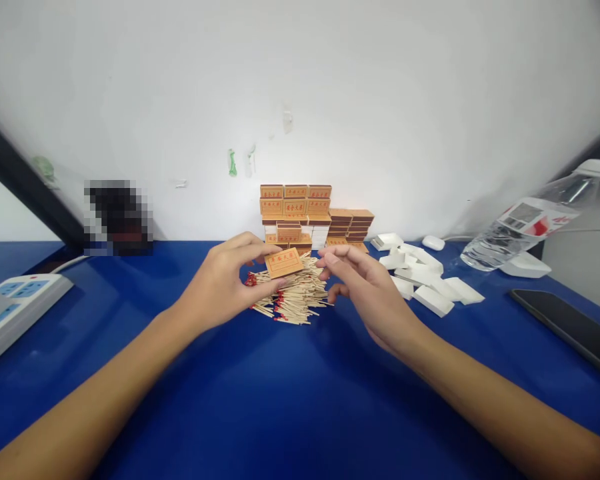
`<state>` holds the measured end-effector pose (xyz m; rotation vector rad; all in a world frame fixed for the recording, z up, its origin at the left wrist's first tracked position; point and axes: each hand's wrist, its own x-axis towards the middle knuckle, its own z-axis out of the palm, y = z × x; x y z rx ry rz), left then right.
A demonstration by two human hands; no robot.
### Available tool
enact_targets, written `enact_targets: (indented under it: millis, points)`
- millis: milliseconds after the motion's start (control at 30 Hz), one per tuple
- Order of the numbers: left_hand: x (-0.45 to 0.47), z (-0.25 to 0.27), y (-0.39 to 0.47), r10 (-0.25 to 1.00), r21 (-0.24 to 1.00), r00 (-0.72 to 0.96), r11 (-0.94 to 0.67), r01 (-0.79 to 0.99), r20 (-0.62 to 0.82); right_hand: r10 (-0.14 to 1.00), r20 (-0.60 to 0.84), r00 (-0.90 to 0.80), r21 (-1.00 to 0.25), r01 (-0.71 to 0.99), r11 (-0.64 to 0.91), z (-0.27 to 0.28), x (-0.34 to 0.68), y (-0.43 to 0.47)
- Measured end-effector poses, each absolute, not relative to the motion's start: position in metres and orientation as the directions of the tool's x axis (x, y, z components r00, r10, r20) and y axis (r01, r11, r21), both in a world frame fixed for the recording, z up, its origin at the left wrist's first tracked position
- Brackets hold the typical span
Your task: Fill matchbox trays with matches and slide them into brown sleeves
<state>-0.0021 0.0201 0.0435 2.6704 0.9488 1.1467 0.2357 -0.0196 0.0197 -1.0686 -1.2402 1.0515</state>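
An orange matchbox (284,263) with red print is pinched between the thumb and fingers of my left hand (225,280), tilted above the matches. Beneath it a loose heap of wooden matches (300,297) lies on the blue table, most red heads pointing left. My right hand (363,283) is at the heap's right side, fingers curved and a gap between thumb and forefinger. I see nothing held in it. Behind the heap, orange matchboxes (295,207) stand stacked against the wall, with a lower brown-sided stack (360,223) to their right.
White matchbox trays (433,300) lie jumbled right of my right hand. Farther right are a tilted clear water bottle (525,217), a white rounded case (433,243) and a dark phone (565,323). A power strip (35,300) sits at the left, near a pixelated dark object (123,217).
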Motion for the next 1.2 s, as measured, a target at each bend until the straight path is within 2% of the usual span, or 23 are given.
enact_targets:
  millis: [100,133,233,300,533,667,833,933,1100,1200]
  points:
    - [0.005,0.036,0.016,0.556,0.322,0.486,-0.814,0.483,0.674,0.972,0.188,0.143,-0.972,-0.112,0.205,0.020,0.227,-0.029]
    - [0.006,0.035,0.016,0.552,0.326,0.475,-0.816,0.477,0.685,0.974,0.192,0.121,-0.971,-0.122,0.206,0.020,0.226,-0.031]
    - [0.007,0.031,0.013,0.546,0.341,0.465,-0.823,0.455,0.697,0.977,0.169,-0.130,-0.982,-0.105,0.156,0.018,0.223,-0.035]
    - [0.008,0.030,0.012,0.551,0.351,0.465,-0.821,0.450,0.693,0.971,0.129,-0.202,-0.990,-0.089,0.113,0.018,0.223,-0.035]
    - [0.008,0.030,0.011,0.582,0.384,0.495,-0.807,0.448,0.646,0.990,0.050,-0.133,-0.998,0.019,0.053,0.018,0.233,-0.029]
    - [0.004,0.032,0.015,0.636,0.410,0.440,-0.759,0.506,0.634,0.999,0.052,0.003,-0.997,0.059,0.052,0.018,0.246,-0.015]
    - [-0.001,0.031,0.020,0.722,0.457,0.385,-0.674,0.580,0.576,0.970,0.122,0.210,-0.966,0.249,0.067,0.035,0.296,0.014]
    - [-0.001,0.031,0.021,0.734,0.448,0.405,-0.664,0.599,0.546,0.883,0.239,0.404,-0.902,0.429,0.048,0.046,0.336,0.028]
    - [0.000,0.029,0.019,0.717,0.417,0.454,-0.685,0.597,0.529,0.877,0.276,0.393,-0.776,0.629,-0.038,0.034,0.367,0.046]
    - [0.001,0.029,0.019,0.711,0.409,0.464,-0.692,0.594,0.529,0.900,0.317,0.298,-0.597,0.800,-0.055,0.019,0.363,0.056]
